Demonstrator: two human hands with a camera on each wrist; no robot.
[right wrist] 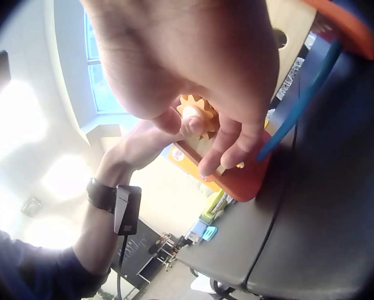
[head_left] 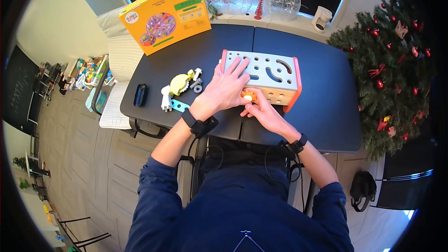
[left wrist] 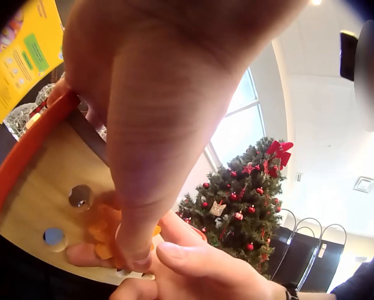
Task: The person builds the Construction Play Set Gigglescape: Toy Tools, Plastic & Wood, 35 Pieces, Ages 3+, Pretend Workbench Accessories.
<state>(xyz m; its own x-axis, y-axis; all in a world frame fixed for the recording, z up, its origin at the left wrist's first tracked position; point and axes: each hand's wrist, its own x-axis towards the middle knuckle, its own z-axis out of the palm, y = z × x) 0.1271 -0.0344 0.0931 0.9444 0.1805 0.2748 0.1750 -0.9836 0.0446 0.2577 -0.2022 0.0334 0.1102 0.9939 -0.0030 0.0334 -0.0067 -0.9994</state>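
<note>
The wooden box has a grey top with holes and slots and red end panels. My left hand rests on its top with fingers spread, and the left thumb presses on an orange gear at the box's near side. Fingers of my right hand hold the gear from the near side. In the left wrist view the gear lies against the holed wooden side, partly hidden by the left thumb. The right wrist view shows the gear's teeth around the fingertip on its pale centre.
Left of the box lie yellow toy pieces, grey bolt-like parts, a light blue holed strip and a black case. A yellow carton stands at the back left of the dark table. A decorated tree stands to the right.
</note>
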